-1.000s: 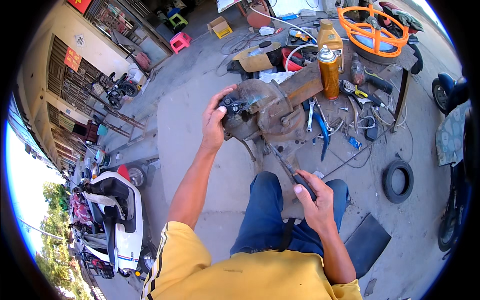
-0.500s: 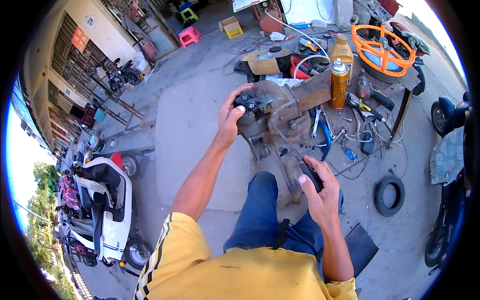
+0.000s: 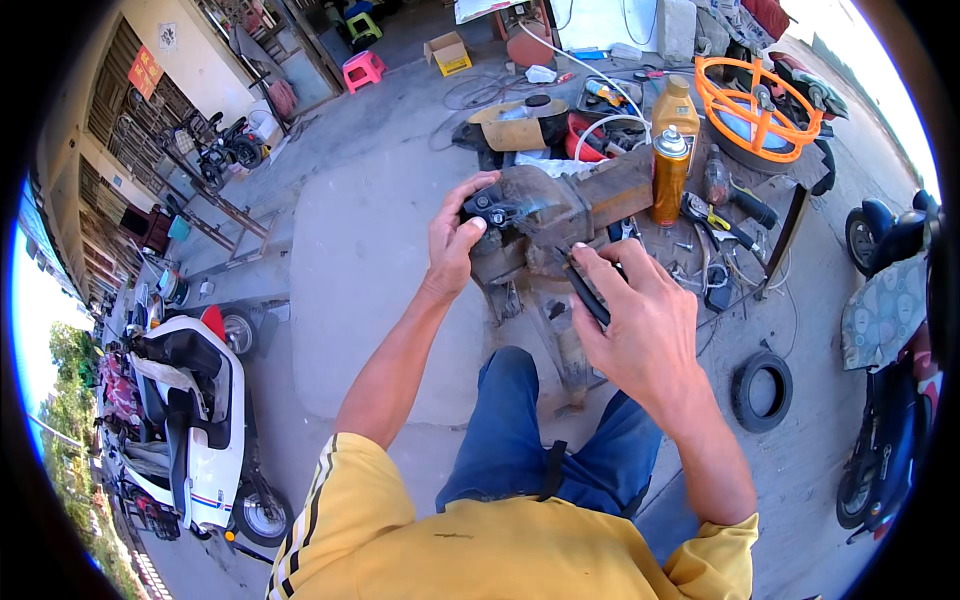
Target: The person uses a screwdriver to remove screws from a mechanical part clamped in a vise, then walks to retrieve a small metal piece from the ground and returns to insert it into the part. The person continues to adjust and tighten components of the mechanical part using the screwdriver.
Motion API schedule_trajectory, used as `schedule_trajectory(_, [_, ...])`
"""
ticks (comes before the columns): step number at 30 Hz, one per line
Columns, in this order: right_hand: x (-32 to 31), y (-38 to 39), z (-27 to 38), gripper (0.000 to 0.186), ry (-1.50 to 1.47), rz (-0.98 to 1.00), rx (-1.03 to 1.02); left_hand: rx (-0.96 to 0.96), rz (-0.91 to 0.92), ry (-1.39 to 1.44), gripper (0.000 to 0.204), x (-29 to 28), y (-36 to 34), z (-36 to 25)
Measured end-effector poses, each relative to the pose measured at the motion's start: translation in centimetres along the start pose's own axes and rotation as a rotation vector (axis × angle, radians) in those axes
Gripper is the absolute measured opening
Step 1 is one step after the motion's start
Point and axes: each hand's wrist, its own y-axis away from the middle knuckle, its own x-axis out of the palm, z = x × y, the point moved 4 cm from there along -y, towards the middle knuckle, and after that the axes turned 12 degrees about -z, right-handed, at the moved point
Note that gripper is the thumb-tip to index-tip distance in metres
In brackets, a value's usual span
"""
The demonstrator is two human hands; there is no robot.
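Observation:
At the left end of a rusty bench vise (image 3: 545, 205), my left hand (image 3: 453, 240) is closed round a small black part (image 3: 487, 208) with round holes or knobs. Its thumb presses the part's near side, against the vise jaw. My right hand (image 3: 640, 325) grips a slim black-handled tool (image 3: 590, 295) just right of and below the vise body. The tool slants up and left toward the vise. Its exact kind is hard to make out, as the fingers cover much of it.
Behind the vise, a gold spray can (image 3: 671, 180) and an oil bottle (image 3: 677, 105) stand on the cluttered bench. Pliers (image 3: 715, 220) and a power drill (image 3: 745, 200) lie to the right. An orange wheel rim (image 3: 765, 120) rests farther back. A tyre (image 3: 762, 391) lies on the ground.
My right hand has moved up toward the vise and turned over, carrying the black-handled tool with it. My left hand still holds the black part at the jaw. The view has shifted slightly.

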Motion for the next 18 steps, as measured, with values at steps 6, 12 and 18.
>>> schedule_trajectory(6, [-0.5, -3.0, 1.7, 0.043, 0.156, 0.096, -0.191, 0.065, -0.006, -0.031, 0.063, -0.3, 0.0, 0.9])
schedule_trajectory(12, [-0.2, -4.6, 2.6, 0.045, 0.307, 0.139, -0.369, 0.07, -0.01, -0.037, 0.06, -0.1, 0.1, 0.5])
schedule_trajectory(18, [0.8, -5.1, 3.3, 0.043, 0.379, 0.173, -0.461, 0.139, -0.016, -0.072, 0.058, -0.3, 0.0, 0.7])
